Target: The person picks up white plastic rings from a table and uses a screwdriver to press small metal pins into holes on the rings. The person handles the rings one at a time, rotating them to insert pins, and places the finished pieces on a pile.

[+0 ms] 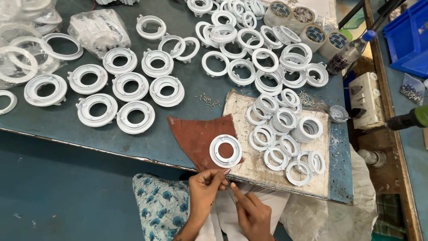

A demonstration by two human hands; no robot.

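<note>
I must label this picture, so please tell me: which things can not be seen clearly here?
All in the head view:
- What the left hand and right hand pinch between the fingertips: too small, partly covered by fingers.
- The small metal parts on the blue table: too small to tell their kind.
- The green tool: cut off by the right edge.
- The plastic bag contents: blurred by the wrapping.

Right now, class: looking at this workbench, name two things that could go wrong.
The white ring on the brown cloth lies close to the table edge, so a nudge from the left hand might tip it off. The loose screws lying bare on the blue top could roll or scatter.
</note>
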